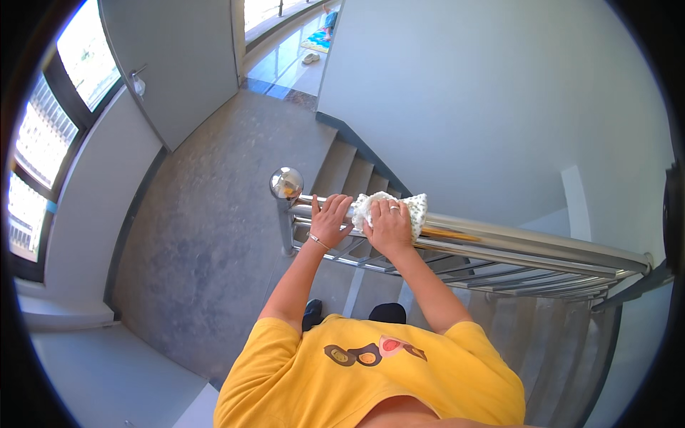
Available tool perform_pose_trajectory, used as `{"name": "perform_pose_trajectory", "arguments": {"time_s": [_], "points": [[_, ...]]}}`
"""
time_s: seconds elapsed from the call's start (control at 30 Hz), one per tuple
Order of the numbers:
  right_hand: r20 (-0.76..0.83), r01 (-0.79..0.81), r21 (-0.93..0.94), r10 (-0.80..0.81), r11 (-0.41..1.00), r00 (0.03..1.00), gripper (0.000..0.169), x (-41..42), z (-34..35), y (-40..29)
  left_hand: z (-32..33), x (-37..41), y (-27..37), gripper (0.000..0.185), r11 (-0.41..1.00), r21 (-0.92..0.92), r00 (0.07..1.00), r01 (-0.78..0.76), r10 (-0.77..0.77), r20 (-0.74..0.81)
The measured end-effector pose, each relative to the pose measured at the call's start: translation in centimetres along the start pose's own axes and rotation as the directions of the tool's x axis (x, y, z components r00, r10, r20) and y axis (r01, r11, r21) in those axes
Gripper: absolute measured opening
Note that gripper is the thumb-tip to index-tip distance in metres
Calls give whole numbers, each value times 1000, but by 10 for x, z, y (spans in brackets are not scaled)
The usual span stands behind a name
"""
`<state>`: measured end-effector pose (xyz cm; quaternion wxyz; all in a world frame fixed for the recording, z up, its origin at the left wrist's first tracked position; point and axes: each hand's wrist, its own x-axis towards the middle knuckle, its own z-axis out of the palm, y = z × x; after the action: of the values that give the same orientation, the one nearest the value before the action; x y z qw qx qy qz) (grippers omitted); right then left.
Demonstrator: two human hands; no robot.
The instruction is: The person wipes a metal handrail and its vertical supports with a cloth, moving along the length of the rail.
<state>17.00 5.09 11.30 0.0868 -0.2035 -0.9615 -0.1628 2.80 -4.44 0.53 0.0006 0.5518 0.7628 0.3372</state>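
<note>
A white, open-knit cloth is wrapped over a polished stainless-steel handrail. My right hand, with a ring on one finger, presses and grips the cloth against the rail. To its left, my left hand lies over the bare rail with its fingers curled across the top; a bracelet circles that wrist. Just beyond the left hand, a shiny metal ball caps the end post. The undersides of both hands are hidden.
Stairs descend beyond the railing, and more steps lie at right. Thin bars run below the handrail. A grey door stands at upper left, near windows. Through the doorway, a shoe and part of a person show.
</note>
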Motion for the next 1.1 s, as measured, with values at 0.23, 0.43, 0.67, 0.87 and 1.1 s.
{"name": "perform_pose_trajectory", "arguments": {"time_s": [0.23,0.43,0.67,0.87,1.1], "points": [[188,-97,75,81,992,979,48,-14,-39,44,-2,-3,-30,82,989,-141,998,34,-41,-53],[-93,-18,17,20,1000,996,51,-30,-22,42,11,-12,-58,86,997,8,990,81,-80,-120],[78,78,-1,-77,997,994,60,16,18,-24,13,-12,-57,81,995,-11,991,100,-101,-84],[106,176,32,-179,984,978,58,17,3,2,15,-14,-64,81,997,-12,989,77,-78,-125],[199,244,-17,-235,970,951,72,14,-7,7,11,-14,-59,79,994,-40,987,102,-106,-116]]}}
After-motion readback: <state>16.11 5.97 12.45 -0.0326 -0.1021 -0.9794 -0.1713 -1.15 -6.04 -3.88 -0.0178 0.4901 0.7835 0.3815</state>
